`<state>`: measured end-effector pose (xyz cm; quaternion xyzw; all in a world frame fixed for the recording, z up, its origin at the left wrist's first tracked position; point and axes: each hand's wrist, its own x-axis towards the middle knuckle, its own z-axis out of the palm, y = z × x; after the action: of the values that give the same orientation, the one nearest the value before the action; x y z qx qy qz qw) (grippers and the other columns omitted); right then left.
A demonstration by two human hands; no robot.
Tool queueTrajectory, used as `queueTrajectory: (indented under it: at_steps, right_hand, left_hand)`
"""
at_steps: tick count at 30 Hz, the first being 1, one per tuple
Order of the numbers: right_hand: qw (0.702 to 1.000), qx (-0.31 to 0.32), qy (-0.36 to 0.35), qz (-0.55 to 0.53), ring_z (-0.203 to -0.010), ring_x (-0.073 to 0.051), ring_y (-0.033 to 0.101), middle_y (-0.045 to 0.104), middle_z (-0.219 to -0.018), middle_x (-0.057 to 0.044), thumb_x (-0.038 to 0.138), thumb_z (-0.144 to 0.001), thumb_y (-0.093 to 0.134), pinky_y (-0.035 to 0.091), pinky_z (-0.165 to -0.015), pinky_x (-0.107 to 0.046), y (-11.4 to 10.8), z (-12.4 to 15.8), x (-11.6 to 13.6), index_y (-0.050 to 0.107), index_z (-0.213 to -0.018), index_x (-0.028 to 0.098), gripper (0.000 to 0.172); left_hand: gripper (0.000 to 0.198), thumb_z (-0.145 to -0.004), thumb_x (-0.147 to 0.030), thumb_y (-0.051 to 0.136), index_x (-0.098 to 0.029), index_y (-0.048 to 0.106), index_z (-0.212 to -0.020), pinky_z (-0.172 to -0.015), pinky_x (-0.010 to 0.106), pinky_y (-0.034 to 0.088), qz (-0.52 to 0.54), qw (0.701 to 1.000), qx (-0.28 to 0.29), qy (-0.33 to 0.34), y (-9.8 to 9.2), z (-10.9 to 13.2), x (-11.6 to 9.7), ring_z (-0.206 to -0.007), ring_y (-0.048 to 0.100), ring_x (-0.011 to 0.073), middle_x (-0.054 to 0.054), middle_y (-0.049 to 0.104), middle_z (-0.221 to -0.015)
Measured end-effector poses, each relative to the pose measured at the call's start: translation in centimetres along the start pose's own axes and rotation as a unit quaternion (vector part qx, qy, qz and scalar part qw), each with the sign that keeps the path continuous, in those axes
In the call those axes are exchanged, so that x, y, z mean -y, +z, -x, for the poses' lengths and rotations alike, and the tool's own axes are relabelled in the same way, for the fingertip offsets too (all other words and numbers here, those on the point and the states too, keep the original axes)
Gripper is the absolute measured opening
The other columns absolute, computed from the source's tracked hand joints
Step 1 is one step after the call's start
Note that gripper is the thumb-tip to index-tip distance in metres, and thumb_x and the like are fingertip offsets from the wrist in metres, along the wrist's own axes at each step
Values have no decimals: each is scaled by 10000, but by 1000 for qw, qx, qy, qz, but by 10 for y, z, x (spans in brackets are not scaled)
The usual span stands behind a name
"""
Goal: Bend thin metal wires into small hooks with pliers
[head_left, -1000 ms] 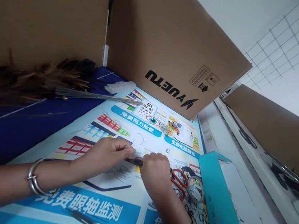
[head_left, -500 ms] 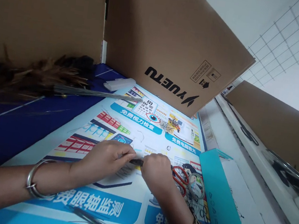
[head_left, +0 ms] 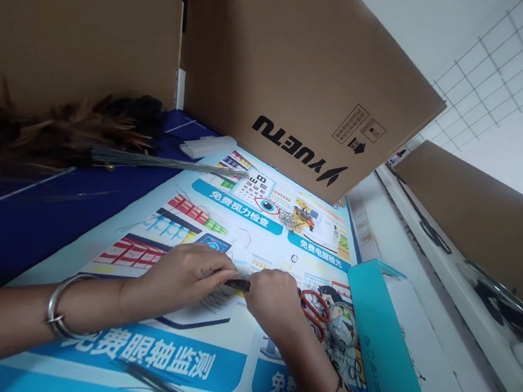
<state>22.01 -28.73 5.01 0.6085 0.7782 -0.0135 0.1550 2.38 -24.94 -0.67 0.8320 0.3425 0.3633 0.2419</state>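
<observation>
In the head view my right hand (head_left: 277,299) is closed in a fist around a dark, narrow tool (head_left: 239,284). The tool's tip points left, and most of it is hidden in my fist, so its kind is unclear. My left hand (head_left: 191,270) is closed in a pinch right at that tip; whatever lies between thumb and finger is too small to make out. Thin dark wire pieces (head_left: 215,302) show below the left fingers. Just right of my right fist lie red-handled scissors (head_left: 316,312), beside coiled wire (head_left: 343,324) and several small dark rings (head_left: 355,370).
A bundle of long thin wires (head_left: 174,164) and brown feathers (head_left: 69,122) lie at back left. Short wires (head_left: 154,382) rest near the front. A teal box (head_left: 390,351) stands at right. Tall cardboard (head_left: 280,51) walls the back; a white case (head_left: 207,146) sits before it.
</observation>
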Motion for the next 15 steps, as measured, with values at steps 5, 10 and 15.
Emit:
queueTrajectory:
  at_steps: [5,10,15]
  right_hand:
    - [999,-36,-23,1,-843,-278,747,808,-921,-113,199,-948,648,486,-705,-338,9,-4,-1,802,-929,182,157]
    - [985,-167,-22,-26,-920,-278,687,769,-920,-101,242,-978,662,463,-789,-370,21,-10,-4,773,-913,184,141]
    - [956,-243,22,-161,-907,-246,674,760,-895,-80,257,-976,685,475,-826,-343,42,-20,-9,771,-898,189,135]
  left_hand:
    - [358,-970,-404,515,-226,766,-787,-689,309,471,38,998,19,-51,-6,-5,-2,-738,714,199,22,807,-785]
    - [387,-923,-507,535,-218,726,-750,-646,287,458,94,977,19,-189,-15,-16,14,-702,670,191,2,746,-720]
    - [379,-928,-532,561,-227,740,-793,-664,282,458,127,973,35,-191,-11,-20,29,-713,638,187,-10,708,-723]
